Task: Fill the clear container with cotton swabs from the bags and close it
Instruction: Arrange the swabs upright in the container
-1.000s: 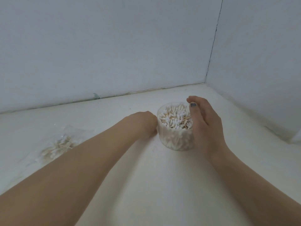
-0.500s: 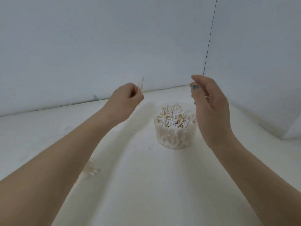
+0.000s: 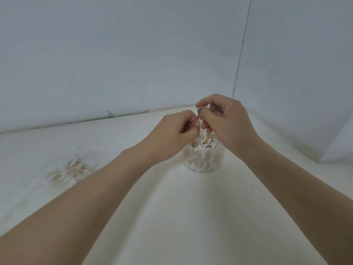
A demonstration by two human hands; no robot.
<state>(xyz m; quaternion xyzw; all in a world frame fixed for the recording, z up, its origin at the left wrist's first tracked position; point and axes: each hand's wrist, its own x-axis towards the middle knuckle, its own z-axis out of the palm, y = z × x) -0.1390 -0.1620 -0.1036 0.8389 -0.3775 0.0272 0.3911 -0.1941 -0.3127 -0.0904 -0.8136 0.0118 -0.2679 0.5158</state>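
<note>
At the far left, a clear bag [image 3: 73, 168] with wooden-stemmed cotton swabs inside lies flat on the white worktop [image 3: 172, 217], well apart from everything else. Moving right, the left hand [image 3: 172, 131] hangs above the worktop with its fingers curled inward; it meets the right hand, and whether it grips any swab stems itself I cannot tell. Between the two hands a small bunch of swabs [image 3: 200, 120] shows, stems tilted. The right hand [image 3: 223, 121] pinches this bunch between thumb and curled fingers, a white tip poking out by the thumb. The hands are close together, touching or nearly so, directly over the clear container [image 3: 203, 160]. That container stands upright on the worktop, lid off, packed with swabs up to its rim, near the corner where the two pale walls meet.
</note>
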